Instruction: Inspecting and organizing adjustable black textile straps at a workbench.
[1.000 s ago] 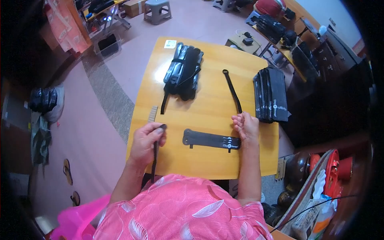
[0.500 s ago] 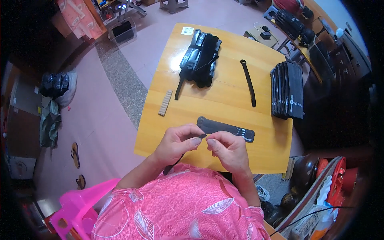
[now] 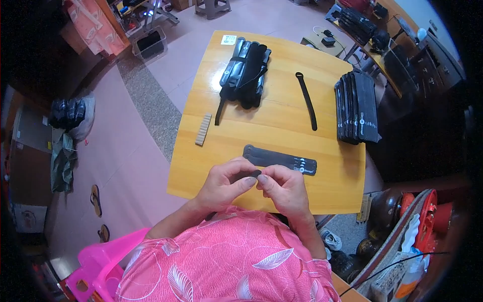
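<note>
Close to my body, at the near side of the wooden table, my two hands meet over a black strap. My left hand pinches it between thumb and fingers, with its tip showing past the thumb. My right hand closes on the same end from the other side; most of the strap is hidden. Just beyond my hands lies a flat dark-grey sleeve with white print. A similar black strap with a slotted round end lies farther off, alone.
A strapped bundle of black packs lies at the table's far left. A ribbed beige strip is near the left edge. Dark sleeves stand in a stack at the right edge. A pink plastic chair is at my left.
My fingers have drawn closer together around the strap's end, which now shows broader between them. The whole view has shifted slightly; the things on the table stay in place.
</note>
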The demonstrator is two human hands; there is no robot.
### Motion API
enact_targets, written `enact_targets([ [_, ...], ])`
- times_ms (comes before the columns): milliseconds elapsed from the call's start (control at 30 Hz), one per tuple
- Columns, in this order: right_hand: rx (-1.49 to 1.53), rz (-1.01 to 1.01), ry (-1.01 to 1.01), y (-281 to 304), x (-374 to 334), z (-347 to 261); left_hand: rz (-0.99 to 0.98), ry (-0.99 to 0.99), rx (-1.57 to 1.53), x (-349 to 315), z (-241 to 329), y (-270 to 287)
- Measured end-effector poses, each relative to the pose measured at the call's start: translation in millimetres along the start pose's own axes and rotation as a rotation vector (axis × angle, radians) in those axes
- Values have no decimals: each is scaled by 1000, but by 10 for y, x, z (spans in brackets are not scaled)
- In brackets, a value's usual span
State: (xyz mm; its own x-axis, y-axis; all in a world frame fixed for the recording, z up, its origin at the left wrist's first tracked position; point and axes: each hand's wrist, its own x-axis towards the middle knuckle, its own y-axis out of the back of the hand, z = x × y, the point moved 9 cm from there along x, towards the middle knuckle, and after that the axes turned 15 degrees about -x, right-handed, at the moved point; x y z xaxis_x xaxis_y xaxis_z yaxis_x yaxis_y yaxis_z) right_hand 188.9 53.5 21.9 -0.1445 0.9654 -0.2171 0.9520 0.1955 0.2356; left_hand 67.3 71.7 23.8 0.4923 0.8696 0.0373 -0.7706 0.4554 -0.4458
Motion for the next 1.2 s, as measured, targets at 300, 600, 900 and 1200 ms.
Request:
enact_targets([
  [300,250,3,24,-60,-9,21,40,-98,117,-23,68,-38],
  [600,69,30,-40,-5,-3,9,44,-165,292,-30,105,-60],
  [900,194,-9,-32,-7,35,107,7,-250,309,-27,126,-65],
  [1200,161,33,-24,31,103,180,97,-91,23,46,-83,19],
])
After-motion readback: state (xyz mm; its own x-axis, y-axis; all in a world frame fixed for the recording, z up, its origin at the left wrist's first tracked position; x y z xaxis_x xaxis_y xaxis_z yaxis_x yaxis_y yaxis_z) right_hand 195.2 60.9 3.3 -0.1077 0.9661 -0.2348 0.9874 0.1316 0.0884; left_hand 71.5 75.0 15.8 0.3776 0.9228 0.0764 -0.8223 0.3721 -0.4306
